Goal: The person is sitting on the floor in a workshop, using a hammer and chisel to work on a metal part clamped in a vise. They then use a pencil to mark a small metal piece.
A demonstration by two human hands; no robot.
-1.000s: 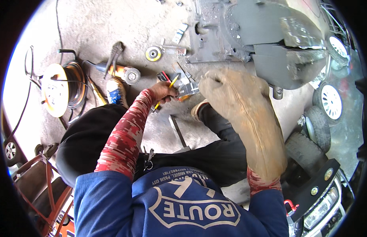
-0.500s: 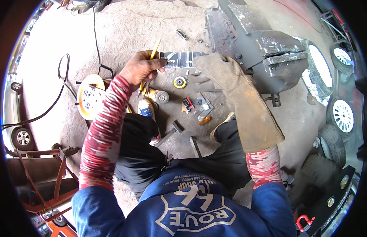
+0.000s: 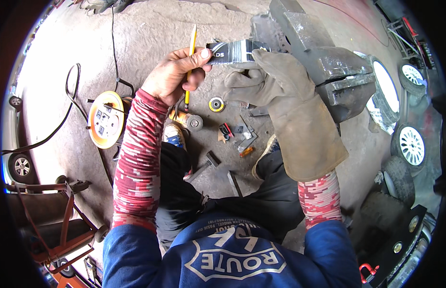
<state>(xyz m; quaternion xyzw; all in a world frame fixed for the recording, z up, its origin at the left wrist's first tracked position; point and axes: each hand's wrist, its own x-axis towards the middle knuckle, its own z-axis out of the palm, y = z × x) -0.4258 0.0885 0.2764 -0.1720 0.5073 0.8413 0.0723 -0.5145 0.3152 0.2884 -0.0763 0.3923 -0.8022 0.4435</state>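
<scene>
At left I see an orange-rimmed cable reel (image 3: pixel 106 120), then the left hand (image 3: pixel 177 76), its fingers pinching one end of a dark printed strip (image 3: pixel 228 52) and also grasping a yellow pencil (image 3: pixel 193 39). The gloved right hand (image 3: pixel 276 79) grips the strip's other end, raised above the floor (image 3: pixel 156 36), near a bulky grey metal block (image 3: pixel 305 32).

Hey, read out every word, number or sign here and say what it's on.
I won't copy wording, but here's where it stands:
Blue shirt: large pale lettering with a shield outline, legible; smaller lines partly readable.
Black strip, held up: pale letters, partly showing.
Orange-rimmed reel: marks too small.
White piece, right: too blurred.
</scene>
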